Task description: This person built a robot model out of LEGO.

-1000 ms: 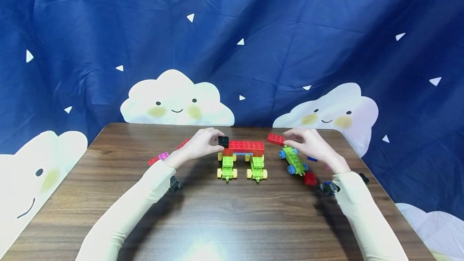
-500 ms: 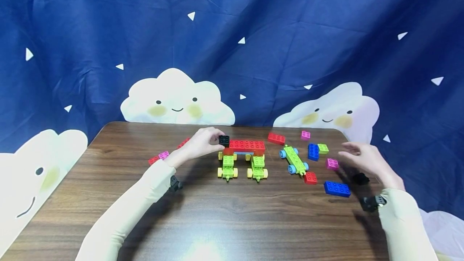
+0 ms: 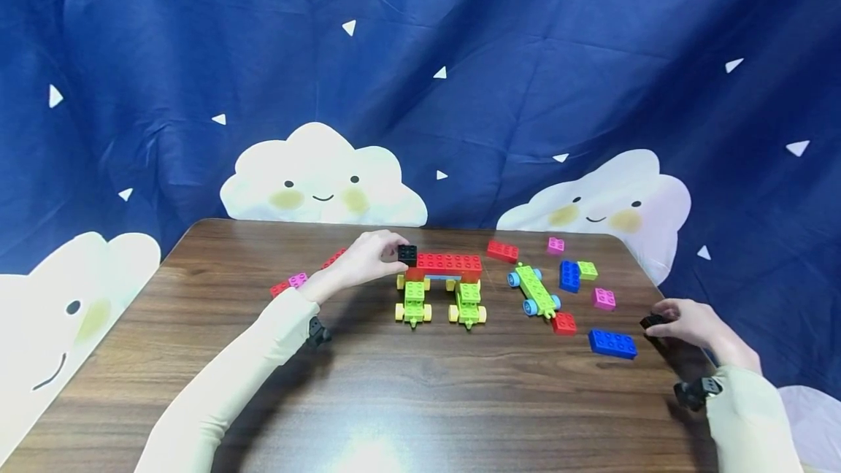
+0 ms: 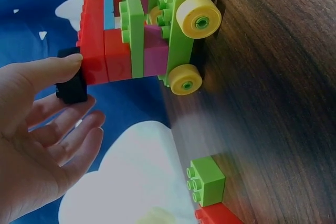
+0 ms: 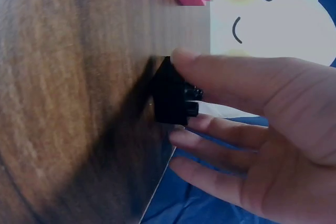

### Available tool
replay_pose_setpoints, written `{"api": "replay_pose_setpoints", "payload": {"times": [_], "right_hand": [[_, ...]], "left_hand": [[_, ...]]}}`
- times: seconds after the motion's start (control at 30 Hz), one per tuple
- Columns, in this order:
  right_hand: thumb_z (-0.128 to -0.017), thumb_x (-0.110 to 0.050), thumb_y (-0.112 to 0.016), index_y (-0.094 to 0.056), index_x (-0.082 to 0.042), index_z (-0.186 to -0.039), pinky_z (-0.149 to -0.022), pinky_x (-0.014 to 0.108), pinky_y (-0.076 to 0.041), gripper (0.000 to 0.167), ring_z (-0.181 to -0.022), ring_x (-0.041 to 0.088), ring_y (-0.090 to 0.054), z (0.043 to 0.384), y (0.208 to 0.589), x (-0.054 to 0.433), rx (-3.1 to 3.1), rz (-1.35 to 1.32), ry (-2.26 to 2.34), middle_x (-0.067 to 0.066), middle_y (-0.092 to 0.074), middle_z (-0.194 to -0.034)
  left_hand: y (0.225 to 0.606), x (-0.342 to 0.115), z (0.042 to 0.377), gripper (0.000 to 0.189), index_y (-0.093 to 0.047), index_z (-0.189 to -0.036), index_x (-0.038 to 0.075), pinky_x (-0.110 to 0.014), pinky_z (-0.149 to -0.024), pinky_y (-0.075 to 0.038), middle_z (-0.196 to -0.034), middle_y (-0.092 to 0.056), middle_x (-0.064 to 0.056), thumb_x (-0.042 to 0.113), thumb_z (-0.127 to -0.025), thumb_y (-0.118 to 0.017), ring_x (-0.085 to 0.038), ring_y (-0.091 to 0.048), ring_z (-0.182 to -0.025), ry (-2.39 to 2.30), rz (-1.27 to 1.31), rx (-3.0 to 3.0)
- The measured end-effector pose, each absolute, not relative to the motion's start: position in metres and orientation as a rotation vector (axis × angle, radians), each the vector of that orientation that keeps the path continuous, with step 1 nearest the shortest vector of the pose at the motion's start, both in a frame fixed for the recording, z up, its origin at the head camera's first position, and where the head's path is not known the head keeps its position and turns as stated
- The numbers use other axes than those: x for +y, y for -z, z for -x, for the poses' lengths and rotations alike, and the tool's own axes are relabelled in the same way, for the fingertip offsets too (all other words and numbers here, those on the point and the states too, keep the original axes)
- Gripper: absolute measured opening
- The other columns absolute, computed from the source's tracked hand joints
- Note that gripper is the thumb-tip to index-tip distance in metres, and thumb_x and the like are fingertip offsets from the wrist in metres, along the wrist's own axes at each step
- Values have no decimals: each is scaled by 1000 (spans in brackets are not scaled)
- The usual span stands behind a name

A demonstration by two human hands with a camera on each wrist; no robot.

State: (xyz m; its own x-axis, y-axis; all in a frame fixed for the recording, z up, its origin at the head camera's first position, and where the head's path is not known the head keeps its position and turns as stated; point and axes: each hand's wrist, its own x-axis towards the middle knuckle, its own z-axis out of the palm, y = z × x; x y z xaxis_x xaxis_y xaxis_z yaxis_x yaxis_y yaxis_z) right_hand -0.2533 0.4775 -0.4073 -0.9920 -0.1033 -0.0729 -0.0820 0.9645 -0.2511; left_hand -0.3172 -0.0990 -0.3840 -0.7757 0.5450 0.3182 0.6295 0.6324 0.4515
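My left hand (image 3: 368,260) pinches a black brick (image 4: 72,85) between thumb and fingers, at the left end of a long red brick layer (image 3: 450,264). That layer tops a bridge-like build on two green wheeled bases (image 4: 181,40) with yellow wheels. Purple, green and red bricks stack between a base and the top in the left wrist view. By the table's right edge, my right hand (image 3: 699,328) pinches a second black brick (image 5: 170,98), its thumb on one side and fingertips on the other. This brick stands on the table with its studs towards the palm.
Right of the build lies a green base (image 3: 535,290) with blue wheels. Around it are red bricks (image 3: 502,251), blue bricks (image 3: 612,343), pink bricks (image 3: 604,298) and a small green brick (image 3: 588,270). More red and pink bricks (image 3: 298,280) lie left, partly behind the left arm.
My right hand has left the red brick at the back, moved right and towards me, and taken hold of the black brick at the table's edge. The left hand stays at the build.
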Motion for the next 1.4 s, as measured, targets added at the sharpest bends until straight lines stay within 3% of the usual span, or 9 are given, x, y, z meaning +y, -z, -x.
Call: {"api": "replay_pose_setpoints", "payload": {"times": [0.23, 0.67, 0.97, 1.2, 1.4], "right_hand": [[-69, -18, -83, -64, 12, -102, -70, 39, -49, 49, -83, 41, -66, 252, 410, 478, 3079, 163, 386, 31, -69, -91], [-74, -18, -82, -63, 13, -111, -84, 59, -48, 52, -98, 52, -63, 263, 399, 451, 3173, 287, 410, 35, -68, -103], [-77, -9, -79, -64, 12, -113, -78, 54, -53, 44, -86, 41, -68, 281, 379, 407, 3189, 533, 476, 29, -71, -97], [-80, -5, -77, -63, 9, -120, -85, 58, -55, 45, -97, 45, -67, 292, 366, 370, 3151, 600, 542, 31, -68, -110], [-80, -3, -78, -65, 3, -121, -89, 55, -54, 44, -102, 39, -68, 300, 363, 338, 3121, 753, 599, 24, -71, -111]], "left_hand": [[384, -98, 318, 36, -68, -116, 5, -38, -84, -53, -104, -71, -11, 20, -85, -77, -29, -66, -93, 855, 975, -2709], [383, -98, 316, 36, -68, -117, 4, -40, -86, -56, -108, -72, -12, 19, -85, -77, -28, -69, -95, 857, 983, -2716], [385, -99, 318, 41, -65, -121, 4, -38, -84, -56, -108, -72, -13, 21, -85, -77, -28, -69, -95, 848, 978, -2721], [385, -100, 317, 41, -64, -121, 2, -40, -84, -59, -105, -72, -16, 20, -86, -77, -25, -71, -93, 912, 970, -2732], [383, -103, 316, 39, -65, -120, 2, -39, -85, -59, -106, -73, -14, 19, -87, -76, -28, -71, -97, 965, 964, -2723]]}}
